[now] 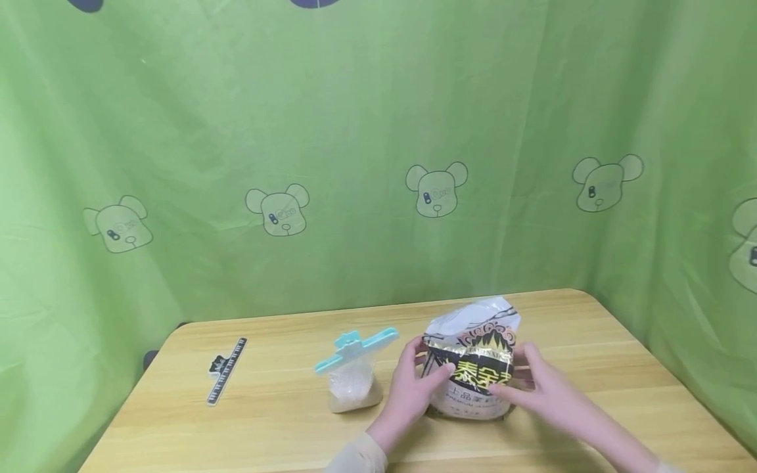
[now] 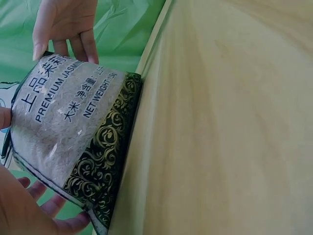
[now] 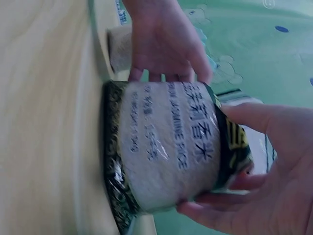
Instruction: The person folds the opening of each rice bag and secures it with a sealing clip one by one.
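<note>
A bag of jasmine rice (image 1: 470, 397), printed in black and gold with a see-through lower part, stands on the table at right of centre in the head view. My left hand (image 1: 411, 384) grips its left side, thumb across the front. On the opposite side my right hand (image 1: 541, 387) holds it, with the thumb on the dark label and the other fingers partly hidden behind. The bag's white top leans to the right. In the left wrist view, rice grains show through the bag (image 2: 68, 107), above a patterned band.
Left of the hands stands a smaller clear bag (image 1: 353, 389) of pale grains, closed by a turquoise bag clip (image 1: 357, 349). A black-and-white clip (image 1: 227, 371) lies farther left on the wooden table (image 1: 284, 427). A green curtain (image 1: 355, 131) hangs behind.
</note>
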A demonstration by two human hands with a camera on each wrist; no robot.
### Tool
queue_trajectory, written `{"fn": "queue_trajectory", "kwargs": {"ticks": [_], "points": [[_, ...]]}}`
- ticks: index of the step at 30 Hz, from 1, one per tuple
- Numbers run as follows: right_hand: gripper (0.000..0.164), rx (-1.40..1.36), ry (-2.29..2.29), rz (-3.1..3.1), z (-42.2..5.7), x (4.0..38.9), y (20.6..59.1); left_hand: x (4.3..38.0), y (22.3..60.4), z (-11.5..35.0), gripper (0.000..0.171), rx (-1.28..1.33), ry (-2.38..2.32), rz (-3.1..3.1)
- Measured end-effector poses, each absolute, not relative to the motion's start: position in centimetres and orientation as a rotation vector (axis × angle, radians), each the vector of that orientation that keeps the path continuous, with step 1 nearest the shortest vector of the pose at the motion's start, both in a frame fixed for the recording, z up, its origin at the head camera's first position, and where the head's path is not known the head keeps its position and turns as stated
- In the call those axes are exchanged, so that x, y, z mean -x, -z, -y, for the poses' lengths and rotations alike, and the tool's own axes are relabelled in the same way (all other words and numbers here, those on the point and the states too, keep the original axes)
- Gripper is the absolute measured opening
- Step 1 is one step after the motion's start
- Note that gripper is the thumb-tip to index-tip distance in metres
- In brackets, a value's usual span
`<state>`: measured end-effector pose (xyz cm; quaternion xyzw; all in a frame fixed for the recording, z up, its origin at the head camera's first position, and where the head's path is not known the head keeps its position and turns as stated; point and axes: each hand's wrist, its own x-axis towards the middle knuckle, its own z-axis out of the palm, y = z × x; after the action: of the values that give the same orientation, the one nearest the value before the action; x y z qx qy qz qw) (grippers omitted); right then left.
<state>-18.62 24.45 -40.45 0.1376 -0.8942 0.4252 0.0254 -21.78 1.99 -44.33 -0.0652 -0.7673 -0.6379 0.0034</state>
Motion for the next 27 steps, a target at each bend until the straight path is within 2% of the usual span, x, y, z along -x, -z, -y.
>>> {"fn": "queue_trajectory", "kwargs": {"ticks": [9, 20, 27], "points": [[0.045, -0.607, -1.443, 2.800, -26.4, 19.3, 40.0, 21.7, 43.8, -1.8, 0.074, 0.269, 1.961, 2.419], [0.036, -0.730, -1.308, 2.787, -28.3, 19.7, 38.9, 21.2, 41.6, -1.5, 0.070, 0.361, 1.880, 2.400], [0.028, -0.648, -1.123, 2.778, -28.6, 19.4, 38.0, 20.9, 40.6, -1.2, 0.065, 0.375, 1.813, 2.415]]}}
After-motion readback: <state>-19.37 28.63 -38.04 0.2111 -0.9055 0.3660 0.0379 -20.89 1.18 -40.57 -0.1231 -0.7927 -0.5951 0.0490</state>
